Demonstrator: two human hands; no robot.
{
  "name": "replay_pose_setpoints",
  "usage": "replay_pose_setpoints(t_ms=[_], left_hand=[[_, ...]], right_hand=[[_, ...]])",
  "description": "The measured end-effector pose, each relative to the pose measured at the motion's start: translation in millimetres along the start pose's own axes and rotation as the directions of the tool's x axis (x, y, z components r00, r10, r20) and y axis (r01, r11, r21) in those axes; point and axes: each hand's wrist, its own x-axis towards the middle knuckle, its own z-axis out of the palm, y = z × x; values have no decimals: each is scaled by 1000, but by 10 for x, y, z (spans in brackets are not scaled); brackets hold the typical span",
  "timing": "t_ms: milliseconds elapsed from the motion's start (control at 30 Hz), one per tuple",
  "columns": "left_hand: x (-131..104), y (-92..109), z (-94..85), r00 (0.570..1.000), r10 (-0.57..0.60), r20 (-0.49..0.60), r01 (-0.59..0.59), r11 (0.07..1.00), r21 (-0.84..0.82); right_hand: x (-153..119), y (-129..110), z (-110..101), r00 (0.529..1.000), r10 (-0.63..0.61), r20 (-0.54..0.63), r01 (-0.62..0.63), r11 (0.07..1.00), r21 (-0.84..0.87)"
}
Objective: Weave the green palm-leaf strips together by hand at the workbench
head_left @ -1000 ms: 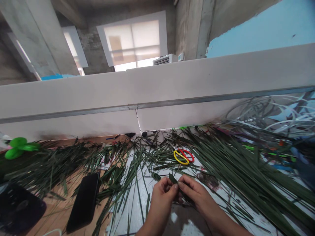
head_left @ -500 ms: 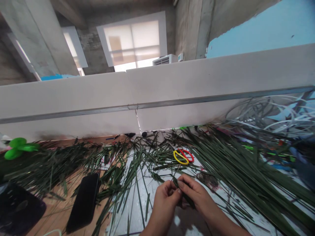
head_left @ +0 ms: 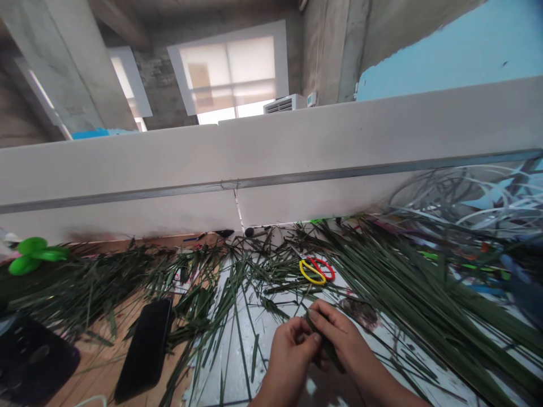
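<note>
Close together at the lower middle, both my hands grip one dark green leaf strip point(head_left: 330, 351). My left hand point(head_left: 289, 351) is closed, with thumb and fingertips pinching the strip from the left. On the other side my right hand point(head_left: 335, 328) pinches it between thumb and forefinger, and part of the strip hangs below between the palms. The fingers hide much of the leaf. Just beyond the hands lies a pair of scissors point(head_left: 313, 270) with one yellow and one red handle, its blades among leaf scraps point(head_left: 271, 271).
Long green leaves point(head_left: 407, 282) lie in a thick bundle on the right, beneath coiled white tubing point(head_left: 470, 192). A black phone point(head_left: 144, 350) rests at left near a dark container point(head_left: 34, 359). Bright green balloon-like shapes point(head_left: 34, 254) sit farther left. A white partition point(head_left: 271, 147) borders the back.
My hands have shifted slightly to the right. The left thumb has slid along the strip, and more of the strip shows below the right fingers. Scissors and phone stay put.
</note>
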Motion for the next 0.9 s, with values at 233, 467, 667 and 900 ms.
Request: replay_pose_setpoints(t_ms=[233, 467, 667, 900], left_hand=[[11, 149, -127, 993, -1, -122, -11, 994, -105], [90, 179, -275, 983, -8, -183, -39, 967, -251], [46, 182, -209, 989, -10, -145, -40, 940, -338], [28, 207, -194, 986, 15, -164, -44, 985, -169]], right_hand=[[163, -206, -413, 948, -295, -121, 137, 721, -679], [188, -286, -541, 920, -392, 22, 198, 414, -888], [38, -333, -166, 952, -304, 39, 283, 821, -497], [40, -362, -241, 952, -297, -79, 232, 862, -450]])
